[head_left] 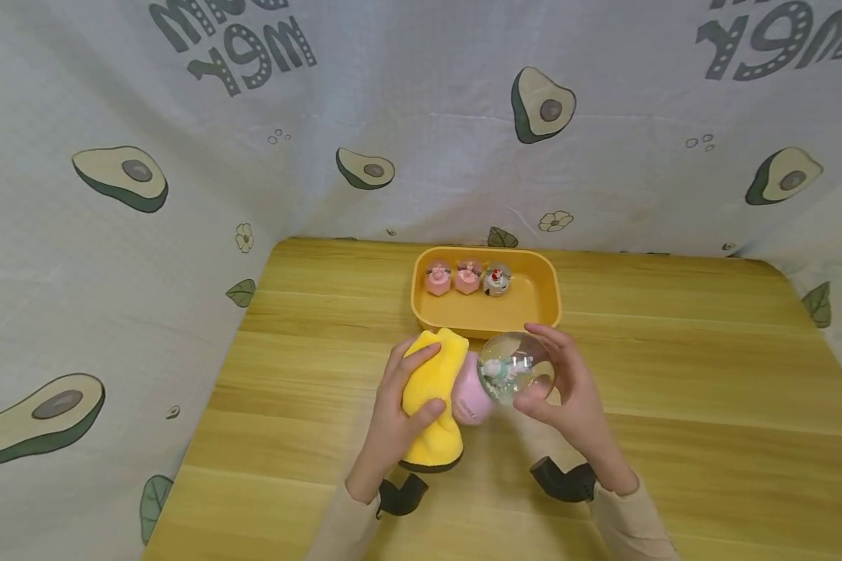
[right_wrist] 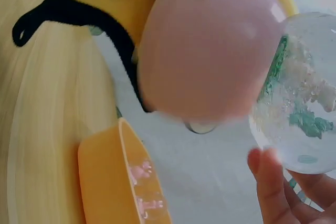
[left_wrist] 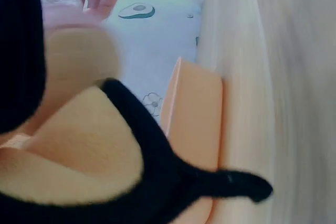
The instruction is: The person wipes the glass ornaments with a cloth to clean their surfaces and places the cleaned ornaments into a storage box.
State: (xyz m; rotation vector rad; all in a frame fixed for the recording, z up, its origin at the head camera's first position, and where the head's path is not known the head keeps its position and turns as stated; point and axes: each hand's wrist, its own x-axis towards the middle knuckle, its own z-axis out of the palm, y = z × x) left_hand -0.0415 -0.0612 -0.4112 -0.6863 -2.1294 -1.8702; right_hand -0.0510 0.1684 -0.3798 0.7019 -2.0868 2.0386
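Note:
A snow globe (head_left: 508, 370) is tipped on its side, its pink base (right_wrist: 207, 56) facing left and its clear dome (right_wrist: 299, 72) facing right. White and green figures show inside the dome. My right hand (head_left: 578, 401) grips the dome with curled fingers and thumb. In my left hand (head_left: 389, 413) a yellow cloth (head_left: 435, 386) is held, bunched between fingers and thumb, beside the pink base. The cloth has black edging (left_wrist: 142, 114) and a black hanging loop (left_wrist: 244, 184). Both things are above the tabletop, just in front of a yellow tray (head_left: 533, 304).
Along the left part of the tray stand two small pink globes (head_left: 438, 279) and a small white one (head_left: 497, 280) with a red top. The wooden table (head_left: 673, 374) meets a white curtain (head_left: 435, 93) printed with avocados. Black wrist mounts (head_left: 564, 479) stick out near the sleeves.

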